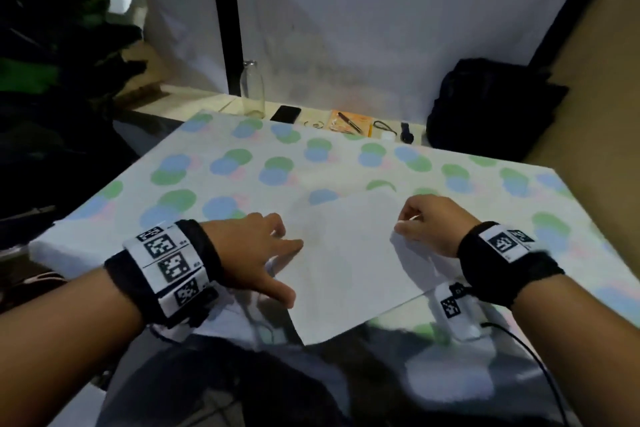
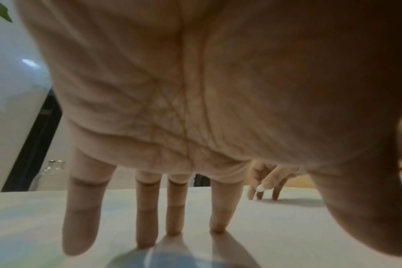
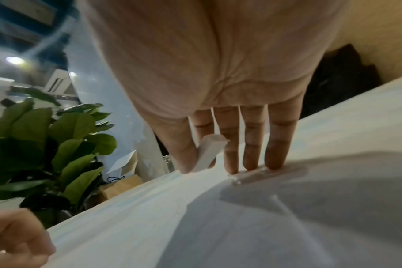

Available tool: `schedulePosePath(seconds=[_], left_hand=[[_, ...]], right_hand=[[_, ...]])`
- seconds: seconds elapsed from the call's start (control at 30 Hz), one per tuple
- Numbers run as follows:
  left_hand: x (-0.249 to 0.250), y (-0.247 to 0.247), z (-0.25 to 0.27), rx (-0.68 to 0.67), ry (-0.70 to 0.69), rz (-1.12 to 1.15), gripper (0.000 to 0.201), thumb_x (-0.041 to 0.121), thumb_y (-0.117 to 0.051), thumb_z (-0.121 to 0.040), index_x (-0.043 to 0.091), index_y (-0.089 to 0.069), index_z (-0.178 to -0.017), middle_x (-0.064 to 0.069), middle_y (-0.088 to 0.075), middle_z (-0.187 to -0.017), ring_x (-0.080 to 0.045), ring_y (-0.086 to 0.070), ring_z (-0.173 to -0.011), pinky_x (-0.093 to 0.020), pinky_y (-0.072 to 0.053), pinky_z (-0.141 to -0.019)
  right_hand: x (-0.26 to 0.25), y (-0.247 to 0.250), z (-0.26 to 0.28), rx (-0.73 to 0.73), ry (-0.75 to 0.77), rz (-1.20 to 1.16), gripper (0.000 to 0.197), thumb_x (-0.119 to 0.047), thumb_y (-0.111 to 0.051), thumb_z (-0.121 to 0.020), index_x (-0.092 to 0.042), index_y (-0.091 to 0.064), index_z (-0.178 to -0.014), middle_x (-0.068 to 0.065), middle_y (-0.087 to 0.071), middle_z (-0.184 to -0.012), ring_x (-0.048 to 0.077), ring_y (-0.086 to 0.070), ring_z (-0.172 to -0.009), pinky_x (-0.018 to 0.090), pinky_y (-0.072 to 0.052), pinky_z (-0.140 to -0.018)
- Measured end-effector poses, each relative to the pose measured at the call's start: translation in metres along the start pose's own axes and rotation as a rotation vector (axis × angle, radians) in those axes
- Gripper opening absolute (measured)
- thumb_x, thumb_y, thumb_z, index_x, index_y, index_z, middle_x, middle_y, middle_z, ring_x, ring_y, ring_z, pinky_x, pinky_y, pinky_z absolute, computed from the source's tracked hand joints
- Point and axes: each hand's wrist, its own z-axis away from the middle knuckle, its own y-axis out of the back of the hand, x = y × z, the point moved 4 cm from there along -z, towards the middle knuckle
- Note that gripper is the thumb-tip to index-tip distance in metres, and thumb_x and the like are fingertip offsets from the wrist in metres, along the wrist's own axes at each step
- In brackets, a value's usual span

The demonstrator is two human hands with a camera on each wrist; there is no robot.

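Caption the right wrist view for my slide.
Right hand pinches a small white bar, its other fingertips touching the white paper.

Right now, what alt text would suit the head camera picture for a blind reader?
Seen from above, a left hand presses a white sheet of paper flat on a dotted tablecloth while the right hand pinches a small white stick at the sheet's right edge. A glass bottle and a black bag stand farther back.
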Motion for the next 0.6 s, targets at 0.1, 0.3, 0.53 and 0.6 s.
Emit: schedulePosePath(seconds=[0.1,0.3,0.53,0.6], left_hand=[[0.005,0.005,0.006,-0.021,-0.037,0.019,0.091,0.095,-0.04,-0.072,0.049,-0.031,-0.15,0.005,-0.036,-0.143,-0.019,-0.05,-0.12,-0.04,-0.047,-0.102],[-0.013,0.026,-0.011,0.067,-0.079,0.029,0.073,0.072,-0.054,-0.089,0.046,-0.032,-0.153,0.005,-0.049,-0.136,-0.017,-0.053,-0.117,-0.038,-0.045,-0.101],[0.041,0.02,-0.033,0.063,-0.316,-0.094,0.08,0.084,-0.041,-0.087,0.061,-0.002,-0.153,0.012,0.007,-0.169,-0.026,-0.01,-0.153,-0.054,-0.026,-0.119],[0.06,0.005,-0.03,-0.026,-0.397,-0.125,0.079,0.087,-0.037,-0.084,0.069,0.009,-0.146,0.015,0.02,-0.167,-0.026,0.004,-0.156,-0.059,-0.017,-0.121]], right_hand=[[-0.006,-0.005,0.004,-0.032,0.039,0.072,0.012,-0.036,-0.065,-0.093,-0.023,-0.065,-0.095,-0.005,-0.064,-0.101,0.015,-0.059,-0.091,0.028,-0.043,-0.071],[-0.006,0.008,0.02,-0.027,-0.001,0.159,0.014,-0.033,-0.064,-0.094,-0.019,-0.063,-0.092,-0.002,-0.065,-0.096,0.017,-0.06,-0.087,0.03,-0.047,-0.073],[0.01,0.009,0.034,-0.07,-0.016,0.092,0.019,-0.035,-0.063,-0.096,-0.017,-0.063,-0.088,-0.004,-0.068,-0.091,0.016,-0.064,-0.088,0.034,-0.051,-0.079],[0.006,0.008,0.033,-0.081,0.005,0.125,0.02,-0.034,-0.061,-0.097,-0.014,-0.063,-0.09,-0.001,-0.068,-0.09,0.018,-0.063,-0.084,0.034,-0.05,-0.077]])
